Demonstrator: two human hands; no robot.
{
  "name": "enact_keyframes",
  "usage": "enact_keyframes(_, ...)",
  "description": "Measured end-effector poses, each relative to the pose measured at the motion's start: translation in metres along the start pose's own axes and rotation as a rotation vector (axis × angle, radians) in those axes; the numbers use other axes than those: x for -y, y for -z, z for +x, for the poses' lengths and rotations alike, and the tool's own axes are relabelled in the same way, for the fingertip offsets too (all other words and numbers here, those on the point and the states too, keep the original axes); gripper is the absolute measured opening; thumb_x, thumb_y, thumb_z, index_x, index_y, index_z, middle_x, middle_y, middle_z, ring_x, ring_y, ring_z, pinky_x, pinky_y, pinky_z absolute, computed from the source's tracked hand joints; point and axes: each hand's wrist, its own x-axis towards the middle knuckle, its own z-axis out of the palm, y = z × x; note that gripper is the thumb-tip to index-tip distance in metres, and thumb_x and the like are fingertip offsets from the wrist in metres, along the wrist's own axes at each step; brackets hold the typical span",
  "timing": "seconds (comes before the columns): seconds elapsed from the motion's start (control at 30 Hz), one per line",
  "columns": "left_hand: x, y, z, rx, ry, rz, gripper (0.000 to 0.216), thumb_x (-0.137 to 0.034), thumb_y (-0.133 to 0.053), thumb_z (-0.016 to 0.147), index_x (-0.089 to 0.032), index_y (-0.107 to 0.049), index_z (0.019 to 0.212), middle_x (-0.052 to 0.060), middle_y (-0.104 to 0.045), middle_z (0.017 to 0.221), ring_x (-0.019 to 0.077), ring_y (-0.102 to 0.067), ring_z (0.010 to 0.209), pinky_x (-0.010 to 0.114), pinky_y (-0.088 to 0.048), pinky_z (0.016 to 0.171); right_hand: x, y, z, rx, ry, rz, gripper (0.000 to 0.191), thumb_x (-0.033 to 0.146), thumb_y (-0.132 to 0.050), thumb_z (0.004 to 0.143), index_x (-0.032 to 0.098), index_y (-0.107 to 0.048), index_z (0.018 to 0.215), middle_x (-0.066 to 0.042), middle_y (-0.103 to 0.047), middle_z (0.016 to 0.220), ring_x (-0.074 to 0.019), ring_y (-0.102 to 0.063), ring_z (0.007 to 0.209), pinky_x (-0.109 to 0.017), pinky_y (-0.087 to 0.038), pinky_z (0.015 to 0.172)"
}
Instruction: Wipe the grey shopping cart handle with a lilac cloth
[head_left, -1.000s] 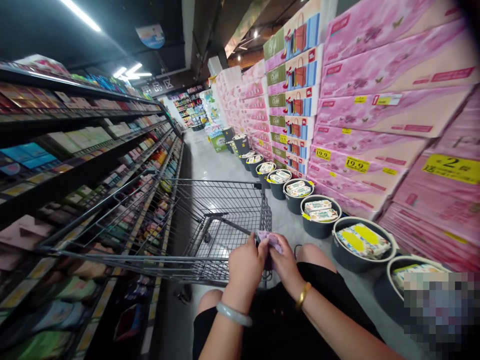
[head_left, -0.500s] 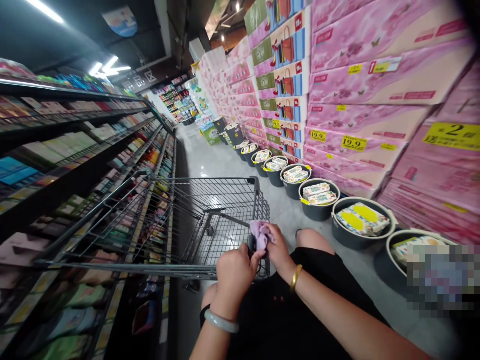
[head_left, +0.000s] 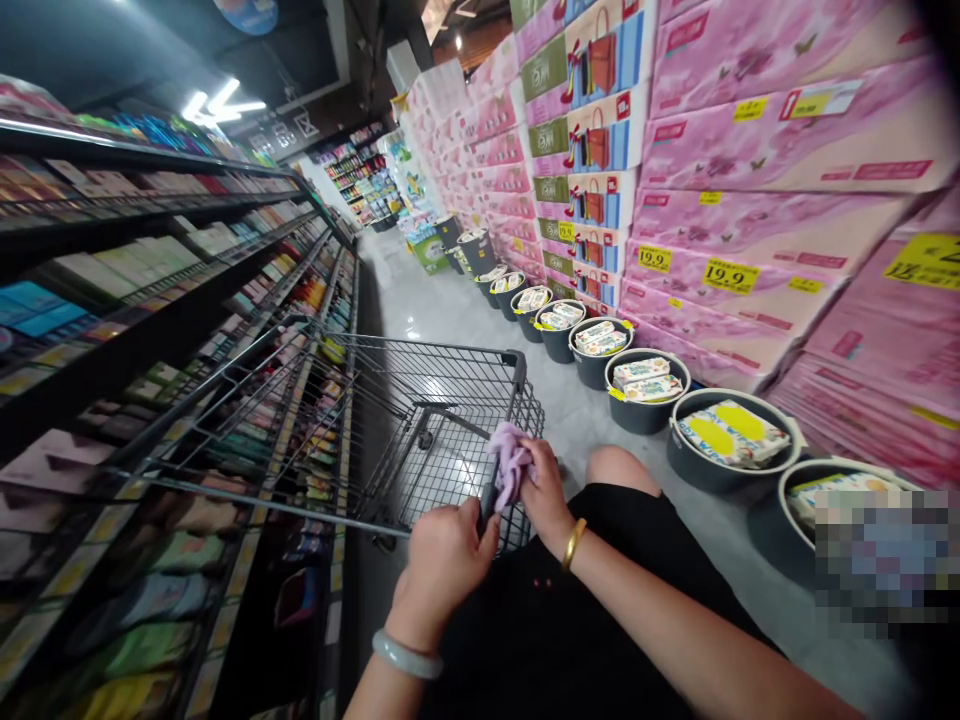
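Head view: the left hand [head_left: 444, 555], curled around the near end of the handle [head_left: 488, 503], should hold it steady, while the right hand [head_left: 546, 497] would do well to press the purple cloth [head_left: 511, 465] snugly. That bunched cloth, gripped in the right fingers, lies against the handle; the forearms converge toward the cart [head_left: 420, 344].

a smooth, rounded, pale grey bangle [head_left: 407, 656] circles the left wrist [head_left: 420, 622]; a shiny gold bracelet [head_left: 574, 545] circles the right wrist [head_left: 557, 530]. black clothing [head_left: 615, 610], marked with two tiny reddish dots [head_left: 536, 582], ends near the knee [head_left: 622, 470].
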Motion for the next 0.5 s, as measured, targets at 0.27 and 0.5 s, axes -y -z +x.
enact_keyframes(0.27,0.026,0.003,-0.026,0.043,-0.032,-0.049,0.039,-0.047,-0.04,0.098,-0.022,-0.056,0.073,0.003,-0.063,0.062,0.0198,-0.062,0.064,0.03,-0.034,0.061,0.003,-0.009,-0.01,-0.002,-0.256,0.222,0.023,0.033,-0.056,0.088,0.023,-0.06,0.108,-0.004,-0.064,0.105,-0.0201,-0.059,0.098,-0.037,-0.049,0.092)
enact_keyframes(0.5,0.014,0.016,-0.021,0.196,0.131,-0.1,0.025,-0.036,-0.049,0.096,-0.02,-0.058,0.112,0.006,-0.075,0.086,0.0229,-0.071,0.08,0.029,-0.04,0.065,-0.017,-0.009,-0.03,0.02,-0.132,-0.033,0.03,0.017,-0.056,0.079,0.023,-0.064,0.107,-0.006,-0.063,0.104,-0.0227,-0.059,0.101,-0.04,-0.049,0.093)
